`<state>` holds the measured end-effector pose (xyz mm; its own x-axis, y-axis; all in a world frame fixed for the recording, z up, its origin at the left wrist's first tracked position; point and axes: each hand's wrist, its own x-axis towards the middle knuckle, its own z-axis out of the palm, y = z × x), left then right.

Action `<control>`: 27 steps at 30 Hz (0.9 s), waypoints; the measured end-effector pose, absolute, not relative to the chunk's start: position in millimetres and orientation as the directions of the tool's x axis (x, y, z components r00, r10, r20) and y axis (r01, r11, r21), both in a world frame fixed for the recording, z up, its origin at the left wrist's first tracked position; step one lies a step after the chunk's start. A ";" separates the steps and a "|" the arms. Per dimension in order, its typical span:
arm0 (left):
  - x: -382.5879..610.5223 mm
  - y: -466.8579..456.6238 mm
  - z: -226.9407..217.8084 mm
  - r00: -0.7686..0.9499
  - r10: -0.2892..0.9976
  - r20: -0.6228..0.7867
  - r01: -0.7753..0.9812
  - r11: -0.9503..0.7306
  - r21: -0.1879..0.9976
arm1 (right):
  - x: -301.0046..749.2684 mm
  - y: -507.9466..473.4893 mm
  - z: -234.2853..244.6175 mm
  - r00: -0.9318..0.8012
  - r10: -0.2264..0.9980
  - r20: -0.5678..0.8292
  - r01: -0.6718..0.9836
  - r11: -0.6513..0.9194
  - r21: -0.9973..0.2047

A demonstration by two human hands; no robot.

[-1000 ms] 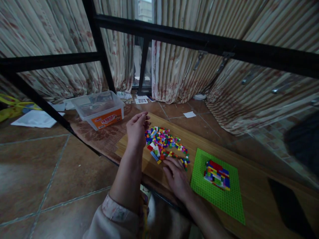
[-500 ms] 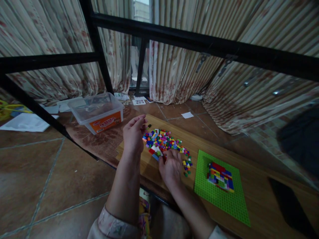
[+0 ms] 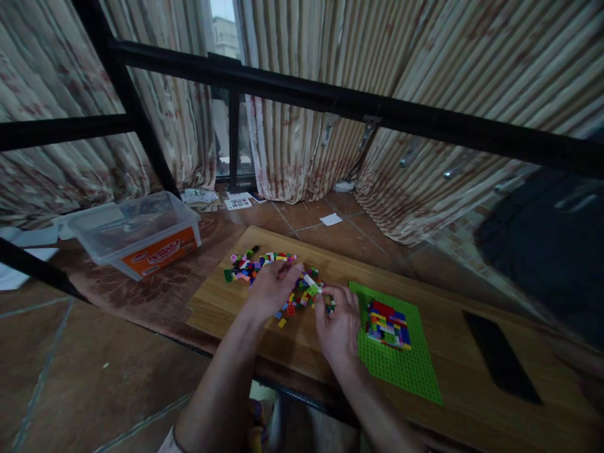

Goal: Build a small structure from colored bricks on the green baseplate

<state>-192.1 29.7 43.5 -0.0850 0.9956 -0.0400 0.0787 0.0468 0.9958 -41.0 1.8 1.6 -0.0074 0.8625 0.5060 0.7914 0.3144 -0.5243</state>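
A loose pile of small colorful toy bricks (image 3: 245, 267) lies on the wooden board. My left hand (image 3: 274, 289) is over the middle of the pile, its fingers bent together; whatever they may hold is hidden. At the pile's right side, my right hand (image 3: 338, 321) pinches a small joined piece of white and lime-green toy bricks (image 3: 312, 284) at its fingertips. Right of that hand lies a green baseplate (image 3: 401, 374), bearing a low block built of red, blue, yellow and white bricks (image 3: 389, 324).
A clear plastic tub (image 3: 136, 236) with an orange label stands left of the wooden board (image 3: 221, 308). A flat black object (image 3: 503, 358) lies at the board's right. A person in dark clothing (image 3: 547, 251) is at the right edge. Black metal bars (image 3: 302, 85) cross in front of curtains.
My left hand has come down and right, from the pile's far left edge to over its middle. My right hand has lifted the white and green piece slightly. The view has swung right.
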 end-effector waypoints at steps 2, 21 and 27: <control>-167.6 23.9 39.5 0.073 0.990 -0.118 0.015 0.118 0.993 | -33.0 -3.2 9.2 0.028 0.837 0.546 0.784 0.321 -0.531; -79.4 -22.1 32.1 0.761 0.548 -0.347 0.137 0.388 0.912 | 80.2 -94.9 23.0 -0.134 0.991 0.006 0.341 0.052 -0.939; -71.6 -16.8 30.3 0.772 0.525 -0.358 0.128 0.423 0.897 | 102.7 -93.9 17.8 -0.070 0.998 -0.006 0.271 0.013 -0.963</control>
